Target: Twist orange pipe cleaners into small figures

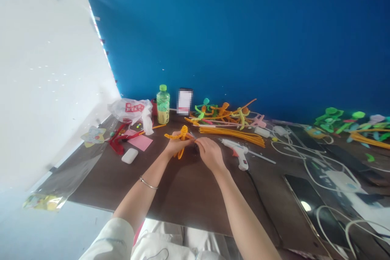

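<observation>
My left hand (175, 146) is closed around a small orange pipe-cleaner figure (184, 131). Its rounded top and one bent arm stick up above my fingers, and an orange loop hangs below them. My right hand (211, 153) meets the left fingertips at the figure's right side, its fingers pressed together. What those right fingers pinch is too small and covered to make out. Just right of my right hand lies a white hot glue gun (239, 152) with an orange trigger. Behind the hands is a bundle of orange pipe cleaners (234, 135).
Behind are a green-capped bottle (163, 105), a propped phone (185, 101) and finished pipe-cleaner figures (224, 109). Left lie red-handled scissors (116, 145), pink paper (141, 142), a white case (130, 155) and a plastic bag (131, 109). White cables (304, 158) and a dark phone (310, 203) lie right.
</observation>
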{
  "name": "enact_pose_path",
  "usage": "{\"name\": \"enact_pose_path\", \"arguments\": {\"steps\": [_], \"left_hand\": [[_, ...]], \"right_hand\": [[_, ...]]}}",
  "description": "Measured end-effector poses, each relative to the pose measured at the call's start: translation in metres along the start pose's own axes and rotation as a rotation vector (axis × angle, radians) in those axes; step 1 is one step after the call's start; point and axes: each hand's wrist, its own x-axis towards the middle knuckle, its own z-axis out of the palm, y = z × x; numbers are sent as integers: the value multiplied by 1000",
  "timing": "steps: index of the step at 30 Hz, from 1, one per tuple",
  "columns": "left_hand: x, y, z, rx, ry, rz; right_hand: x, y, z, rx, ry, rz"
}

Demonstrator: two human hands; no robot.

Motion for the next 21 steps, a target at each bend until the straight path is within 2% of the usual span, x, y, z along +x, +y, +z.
{"name": "enact_pose_path", "arguments": {"steps": [3,7,10,12,16,19,21], "left_hand": [[1,2,-4,-85,-118,-68],[2,4,-11,-140,-244,-122],[1,3,-12,-217,-279,-164],[0,0,-10,-268,-258,-191],[1,-4,-5,-277,-154,-170],[2,-6,-3,-211,-59,-87],[2,-6,-2,-163,-4,-37]], "right_hand": [[2,1,-1,246,-23,150],[6,2,-3,763,-119,501],[7,0,-1,1097,-152,719],[6,-4,4,1221,-130,818],[2,-11,16,1254,-16,901],[-1,-15,23,1130,57,894],[-2,-16,26,1004,51,868]]}}
